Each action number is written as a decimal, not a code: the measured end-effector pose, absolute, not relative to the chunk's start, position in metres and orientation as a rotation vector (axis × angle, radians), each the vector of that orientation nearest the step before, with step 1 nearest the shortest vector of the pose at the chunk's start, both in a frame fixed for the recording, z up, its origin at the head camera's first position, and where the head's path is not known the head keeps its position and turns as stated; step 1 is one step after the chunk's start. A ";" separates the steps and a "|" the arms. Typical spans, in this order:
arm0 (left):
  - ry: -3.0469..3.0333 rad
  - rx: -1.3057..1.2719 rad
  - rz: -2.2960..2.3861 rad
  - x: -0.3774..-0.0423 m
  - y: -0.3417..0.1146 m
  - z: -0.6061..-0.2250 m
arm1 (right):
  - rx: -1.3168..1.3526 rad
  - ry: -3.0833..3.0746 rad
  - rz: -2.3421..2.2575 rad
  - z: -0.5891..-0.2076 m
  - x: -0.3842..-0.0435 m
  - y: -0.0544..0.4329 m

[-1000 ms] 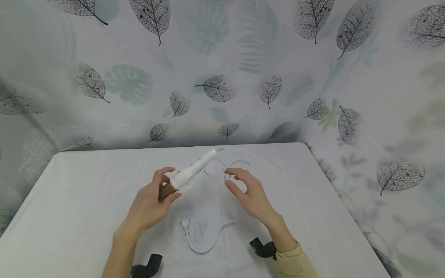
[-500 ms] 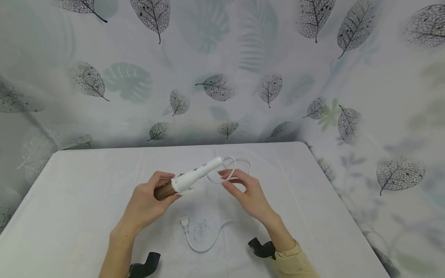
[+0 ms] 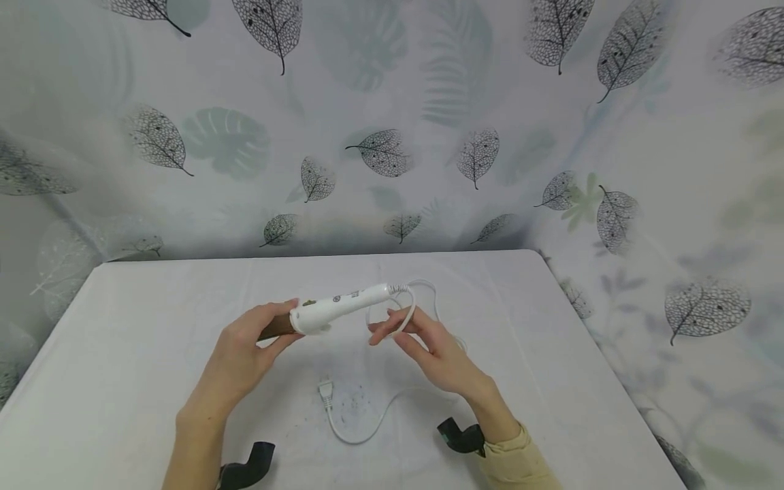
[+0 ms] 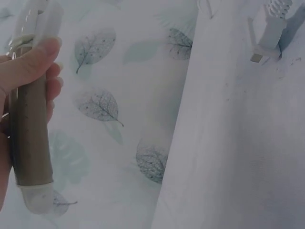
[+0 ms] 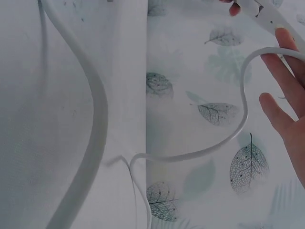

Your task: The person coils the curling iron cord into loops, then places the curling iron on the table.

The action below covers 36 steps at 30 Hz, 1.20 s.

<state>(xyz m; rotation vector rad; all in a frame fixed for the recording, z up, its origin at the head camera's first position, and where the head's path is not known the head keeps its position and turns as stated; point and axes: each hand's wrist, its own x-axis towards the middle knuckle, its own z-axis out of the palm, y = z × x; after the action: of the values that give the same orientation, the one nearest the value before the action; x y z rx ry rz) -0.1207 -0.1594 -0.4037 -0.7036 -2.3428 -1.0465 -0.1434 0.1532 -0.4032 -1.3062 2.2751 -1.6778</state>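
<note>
A curling iron with a white handle (image 3: 346, 305) is held above the table, lying nearly level. My left hand (image 3: 241, 347) grips its brown barrel (image 4: 33, 138), thumb on one side and fingers on the other, just below the handle. The barrel's pale tip (image 4: 37, 200) shows in the left wrist view. My right hand (image 3: 437, 350) is by the handle's cord end, fingers extended and thumb apart. Across those fingers runs the white cord (image 5: 245, 90), looping down from the handle. The plug (image 3: 326, 391) lies on the table between my forearms.
A white cloth covers the table (image 3: 147, 340). Behind it hangs a leaf-patterned curtain (image 3: 343, 82), which also runs along the right side. Dark camera mounts (image 3: 461, 435) sit at both wrists. More cord curves across the tabletop near the plug.
The curling iron has swung from a steep tilt to nearly level, and my left hand has shifted left with it. My right hand's fingers have straightened and reached left under the cord loop.
</note>
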 end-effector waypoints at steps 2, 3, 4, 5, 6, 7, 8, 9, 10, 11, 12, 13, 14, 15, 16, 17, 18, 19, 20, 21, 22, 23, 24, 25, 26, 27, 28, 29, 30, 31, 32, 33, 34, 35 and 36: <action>-2.311 -0.703 -0.998 -0.120 -0.161 -0.402 | -1.354 2.278 -1.627 -0.404 -0.144 0.155; -2.300 -0.700 -0.983 -0.120 -0.162 -0.401 | -1.372 2.285 -1.598 -0.404 -0.144 0.155; -2.289 -0.701 -0.978 -0.120 -0.163 -0.400 | -1.397 2.285 -1.574 -0.405 -0.145 0.155; -2.283 -0.705 -0.980 -0.119 -0.163 -0.399 | -1.427 2.288 -1.549 -0.406 -0.145 0.155; -2.280 -0.712 -0.985 -0.119 -0.164 -0.398 | -1.449 2.295 -1.523 -0.407 -0.146 0.154; -2.274 -0.724 -1.003 -0.118 -0.163 -0.397 | -1.471 2.292 -1.507 -0.408 -0.146 0.154; -2.261 -0.741 -1.027 -0.117 -0.163 -0.396 | -1.488 2.281 -1.499 -0.408 -0.146 0.153; -2.253 -0.755 -1.050 -0.116 -0.162 -0.395 | -1.508 2.274 -1.490 -0.409 -0.146 0.153; -2.238 -0.774 -1.069 -0.115 -0.160 -0.395 | -1.533 2.270 -1.482 -0.410 -0.146 0.152; -2.229 -0.788 -1.080 -0.113 -0.159 -0.394 | -1.548 2.276 -1.470 -0.410 -0.146 0.152; -2.216 -0.802 -1.088 -0.113 -0.158 -0.393 | -1.555 2.283 -1.462 -0.411 -0.146 0.152; -2.203 -0.815 -1.092 -0.112 -0.156 -0.392 | -1.565 2.291 -1.451 -0.412 -0.146 0.152; -2.199 -0.823 -1.085 -0.111 -0.155 -0.392 | -1.575 2.300 -1.439 -0.412 -0.146 0.152; -2.200 -0.825 -1.074 -0.110 -0.154 -0.392 | -1.570 2.313 -1.424 -0.413 -0.146 0.152; -2.197 -0.833 -1.069 -0.110 -0.153 -0.392 | -1.543 2.317 -1.415 -0.413 -0.146 0.151; -2.201 -0.842 -1.069 -0.109 -0.152 -0.391 | -1.504 2.315 -1.411 -0.414 -0.145 0.151; -2.198 -0.854 -1.074 -0.109 -0.152 -0.391 | -1.456 2.311 -1.407 -0.414 -0.144 0.151; -2.201 -0.861 -1.069 -0.108 -0.151 -0.391 | -1.392 2.310 -1.403 -0.415 -0.143 0.151; -2.194 -0.874 -1.056 -0.108 -0.149 -0.391 | -1.314 2.305 -1.411 -0.414 -0.142 0.150; -2.186 -0.885 -1.042 -0.108 -0.148 -0.391 | -1.231 2.308 -1.421 -0.414 -0.141 0.150; -2.177 -0.896 -1.031 -0.108 -0.147 -0.392 | -1.161 2.308 -1.437 -0.414 -0.140 0.149; -2.171 -0.903 -1.013 -0.107 -0.145 -0.392 | -1.107 2.320 -1.447 -0.414 -0.140 0.149; -2.162 -0.904 -0.992 -0.108 -0.144 -0.392 | -1.053 2.345 -1.445 -0.414 -0.140 0.149; -2.157 -0.903 -0.963 -0.108 -0.144 -0.393 | -1.008 2.371 -1.448 -0.414 -0.140 0.149; -2.154 -0.901 -0.941 -0.108 -0.143 -0.393 | -0.984 2.399 -1.445 -0.413 -0.140 0.149; -2.163 -0.895 -0.928 -0.108 -0.143 -0.393 | -0.977 2.429 -1.438 -0.413 -0.140 0.149; -2.178 -0.889 -0.920 -0.108 -0.143 -0.394 | -0.985 2.453 -1.429 -0.413 -0.140 0.149; -2.195 -0.882 -0.912 -0.108 -0.142 -0.394 | -0.998 2.482 -1.415 -0.413 -0.140 0.149; -2.215 -0.873 -0.904 -0.107 -0.142 -0.394 | -1.012 2.513 -1.401 -0.413 -0.141 0.149; -2.236 -0.864 -0.897 -0.107 -0.142 -0.394 | -1.042 2.544 -1.390 -0.414 -0.141 0.150; -2.257 -0.855 -0.895 -0.107 -0.142 -0.394 | -1.076 2.578 -1.375 -0.415 -0.142 0.150; -2.274 -0.847 -0.893 -0.106 -0.142 -0.394 | -1.105 2.610 -1.367 -0.415 -0.143 0.150; -2.291 -0.840 -0.891 -0.106 -0.142 -0.394 | -1.128 2.645 -1.364 -0.416 -0.143 0.151; -2.303 -0.835 -0.890 -0.106 -0.142 -0.395 | -1.143 2.681 -1.363 -0.417 -0.144 0.151; -2.317 -0.829 -0.884 -0.106 -0.142 -0.395 | -1.148 2.720 -1.364 -0.418 -0.145 0.152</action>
<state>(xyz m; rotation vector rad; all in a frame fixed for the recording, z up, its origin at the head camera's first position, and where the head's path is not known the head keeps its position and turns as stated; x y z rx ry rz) -0.1058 -0.1421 -0.3946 -0.8292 -2.3170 -0.8839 -0.1448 0.1521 -0.4177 -1.1478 2.7202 -1.3636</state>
